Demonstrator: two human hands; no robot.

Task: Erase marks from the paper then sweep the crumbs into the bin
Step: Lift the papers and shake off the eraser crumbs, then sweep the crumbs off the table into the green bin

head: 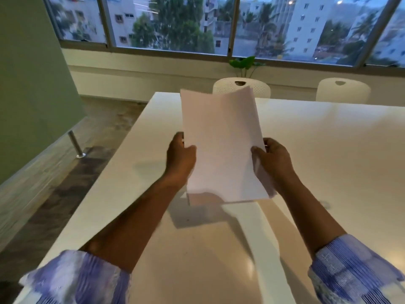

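A white sheet of paper (221, 145), or a thin stack of sheets, is lifted above the white table (328, 150), its long edges curled slightly upward. My left hand (180, 156) grips its left edge, thumb on top. My right hand (274, 159) grips the right edge the same way. The paper's shadow falls on the table under its near end. I see no marks on the upper face. No eraser, crumbs or bin show in the frame.
Two white chairs (241, 87) (343, 89) stand at the table's far side below a wide window. A small green plant (245, 64) sits on the sill ledge. Left of the table lie dark floor and a metal post (75, 144).
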